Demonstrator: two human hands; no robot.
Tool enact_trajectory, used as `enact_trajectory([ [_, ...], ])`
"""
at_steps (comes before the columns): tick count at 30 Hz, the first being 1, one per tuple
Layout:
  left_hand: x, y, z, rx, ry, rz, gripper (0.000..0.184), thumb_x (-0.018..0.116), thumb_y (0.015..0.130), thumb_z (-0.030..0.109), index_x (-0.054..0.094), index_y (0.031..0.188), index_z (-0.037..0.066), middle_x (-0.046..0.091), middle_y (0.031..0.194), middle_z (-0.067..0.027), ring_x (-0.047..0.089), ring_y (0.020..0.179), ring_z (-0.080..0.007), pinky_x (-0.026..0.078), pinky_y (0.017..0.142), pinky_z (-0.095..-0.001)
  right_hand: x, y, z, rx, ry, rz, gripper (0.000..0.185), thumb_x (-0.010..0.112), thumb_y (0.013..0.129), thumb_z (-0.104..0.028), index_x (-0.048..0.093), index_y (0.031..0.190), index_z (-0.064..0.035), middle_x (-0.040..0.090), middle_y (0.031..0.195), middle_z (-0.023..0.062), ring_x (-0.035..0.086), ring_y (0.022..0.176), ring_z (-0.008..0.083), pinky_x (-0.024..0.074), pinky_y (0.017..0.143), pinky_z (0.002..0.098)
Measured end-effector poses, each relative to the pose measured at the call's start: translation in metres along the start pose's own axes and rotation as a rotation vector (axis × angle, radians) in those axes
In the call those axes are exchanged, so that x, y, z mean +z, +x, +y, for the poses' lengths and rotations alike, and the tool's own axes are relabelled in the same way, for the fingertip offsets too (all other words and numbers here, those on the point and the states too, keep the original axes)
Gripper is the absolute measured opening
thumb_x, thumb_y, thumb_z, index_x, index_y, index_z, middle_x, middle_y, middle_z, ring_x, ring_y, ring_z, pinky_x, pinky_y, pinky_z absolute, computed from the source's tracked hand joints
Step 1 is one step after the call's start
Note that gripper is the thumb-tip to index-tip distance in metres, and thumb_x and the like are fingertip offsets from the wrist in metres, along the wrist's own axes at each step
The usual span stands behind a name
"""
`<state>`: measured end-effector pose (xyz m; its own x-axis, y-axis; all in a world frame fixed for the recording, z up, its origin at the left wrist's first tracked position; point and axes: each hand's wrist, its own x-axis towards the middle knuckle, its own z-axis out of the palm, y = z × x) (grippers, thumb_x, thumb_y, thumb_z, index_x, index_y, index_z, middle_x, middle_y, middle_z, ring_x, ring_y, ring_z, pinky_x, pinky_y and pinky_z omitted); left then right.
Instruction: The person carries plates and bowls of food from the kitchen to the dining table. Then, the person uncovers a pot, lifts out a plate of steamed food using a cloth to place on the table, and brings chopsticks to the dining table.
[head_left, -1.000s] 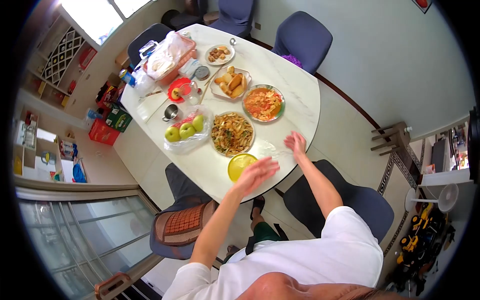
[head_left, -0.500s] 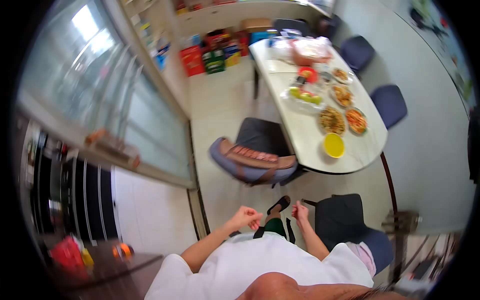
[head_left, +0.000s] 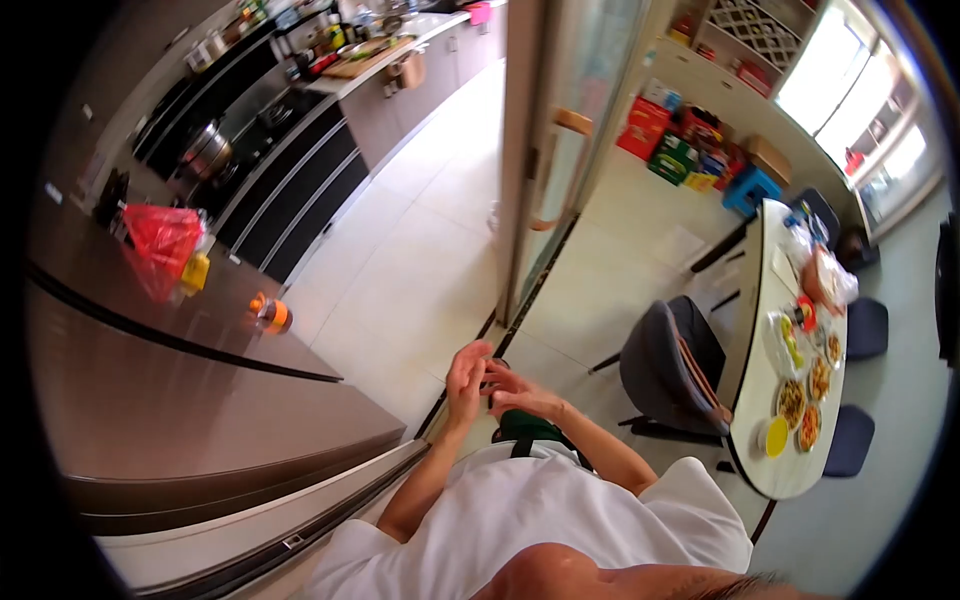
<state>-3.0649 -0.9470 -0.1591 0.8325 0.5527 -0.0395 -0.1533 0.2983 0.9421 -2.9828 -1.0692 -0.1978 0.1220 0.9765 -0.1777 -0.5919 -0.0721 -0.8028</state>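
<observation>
My left hand (head_left: 466, 382) is raised in front of my body, fingers stretched up and nothing in it. Close beside it is my right hand (head_left: 524, 394), its fingers apart and reaching toward the left palm. The fingertips overlap in the view; whether they touch I cannot tell. Below them show my dark green shorts (head_left: 530, 428) and white shirt (head_left: 560, 490). Just beyond the hands runs the dark floor track (head_left: 545, 285) of a sliding glass door (head_left: 590, 75) with a wooden handle (head_left: 560, 170).
A kitchen counter (head_left: 350, 80) with a pot (head_left: 207, 152) lies ahead left. On a brown cabinet top (head_left: 235, 320) stand a red plastic bag (head_left: 160, 250) and an orange-capped bottle (head_left: 270, 314). To the right are a grey chair (head_left: 660, 360) and a dining table (head_left: 755, 400) with dishes.
My view has turned left toward the kitchen, so the table now sits further right. My hands were apart with curled fingers; they have come together and opened.
</observation>
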Motion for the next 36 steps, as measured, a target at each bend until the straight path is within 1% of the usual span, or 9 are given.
enact_trajectory([
  [5,-0.029,0.074,0.058,0.017,-0.368,-0.287,0.066,0.044,0.086,0.056,0.040,0.128,0.005,0.052,0.120,-0.0153,0.046,0.116,-0.0279,0.036,0.097,-0.0390,0.032,0.115,-0.010,-0.036,0.294,-0.267,0.090,0.068,0.075,-0.045,0.018,0.139,-0.0066,0.033,0.137,0.0135,0.036,0.124,0.0243,0.0285,0.104,0.0424],
  [8,-0.080,0.125,0.070,-0.028,-0.460,-0.361,0.072,0.040,0.084,0.063,0.040,0.130,0.007,0.051,0.122,-0.0164,0.046,0.117,-0.0303,0.035,0.097,-0.0419,0.005,0.174,-0.027,0.000,-0.163,-0.055,0.076,0.068,0.077,-0.037,0.030,0.134,-0.0046,0.042,0.129,0.0121,0.042,0.118,0.0222,0.0335,0.100,0.0373],
  [9,-0.108,0.160,0.087,-0.042,-0.500,-0.326,0.070,0.038,0.085,0.061,0.039,0.131,0.008,0.051,0.122,-0.0152,0.046,0.115,-0.0297,0.035,0.097,-0.0426,-0.030,0.221,-0.030,0.100,-0.282,-0.019,0.056,0.065,0.081,-0.026,0.040,0.126,-0.0036,0.050,0.119,0.0080,0.048,0.110,0.0188,0.0383,0.095,0.0332],
  [12,-0.165,0.230,0.135,-0.110,-0.651,-0.169,0.063,0.035,0.090,0.055,0.040,0.130,0.007,0.051,0.122,-0.0149,0.048,0.114,-0.0270,0.037,0.096,-0.0406,-0.038,0.313,-0.067,0.047,-0.206,0.091,0.040,0.058,0.088,-0.021,0.045,0.122,-0.0052,0.053,0.113,0.0048,0.052,0.103,0.0137,0.0445,0.086,0.0296],
  [16,-0.259,0.294,0.179,0.105,-0.272,-0.019,0.053,0.044,0.091,0.045,0.042,0.127,0.006,0.056,0.115,-0.0137,0.054,0.107,-0.0252,0.041,0.091,-0.0385,-0.043,0.423,-0.105,0.187,-0.278,0.046,0.045,0.055,0.089,-0.034,0.047,0.121,-0.0047,0.057,0.110,0.0074,0.057,0.099,0.0164,0.0468,0.084,0.0307],
  [20,-0.349,0.325,0.206,0.015,-0.191,0.442,0.033,0.051,0.091,0.022,0.048,0.119,0.006,0.059,0.107,-0.0087,0.057,0.099,-0.0189,0.046,0.084,-0.0324,-0.031,0.532,-0.128,0.216,-0.384,-0.089,0.044,0.055,0.089,-0.033,0.049,0.121,-0.0034,0.060,0.104,0.0085,0.060,0.091,0.0175,0.0488,0.080,0.0296],
  [23,-0.426,0.354,0.216,-0.033,-0.142,0.541,0.027,0.052,0.089,0.016,0.050,0.115,0.007,0.059,0.104,-0.0061,0.057,0.097,-0.0166,0.047,0.081,-0.0304,-0.020,0.606,-0.143,0.227,-0.335,-0.210,0.042,0.053,0.090,-0.033,0.050,0.119,-0.0025,0.061,0.103,0.0101,0.061,0.091,0.0183,0.0497,0.080,0.0302],
  [32,-0.704,0.567,0.330,0.241,0.346,0.616,0.030,0.060,0.084,0.011,0.052,0.113,0.007,0.058,0.100,-0.0010,0.055,0.091,-0.0108,0.045,0.076,-0.0238,-0.045,0.778,-0.164,0.287,-0.279,0.163,0.042,0.048,0.092,-0.037,0.052,0.114,-0.0017,0.062,0.098,0.0106,0.062,0.088,0.0192,0.0508,0.077,0.0306],
  [36,-0.814,0.692,0.421,0.488,1.013,0.712,0.039,0.062,0.080,0.013,0.050,0.117,0.005,0.054,0.112,-0.0090,0.052,0.100,-0.0174,0.046,0.077,-0.0258,-0.051,0.845,-0.196,0.228,-0.240,0.269,0.041,0.049,0.092,-0.037,0.052,0.112,-0.0013,0.063,0.097,0.0108,0.063,0.088,0.0200,0.0509,0.076,0.0302],
])
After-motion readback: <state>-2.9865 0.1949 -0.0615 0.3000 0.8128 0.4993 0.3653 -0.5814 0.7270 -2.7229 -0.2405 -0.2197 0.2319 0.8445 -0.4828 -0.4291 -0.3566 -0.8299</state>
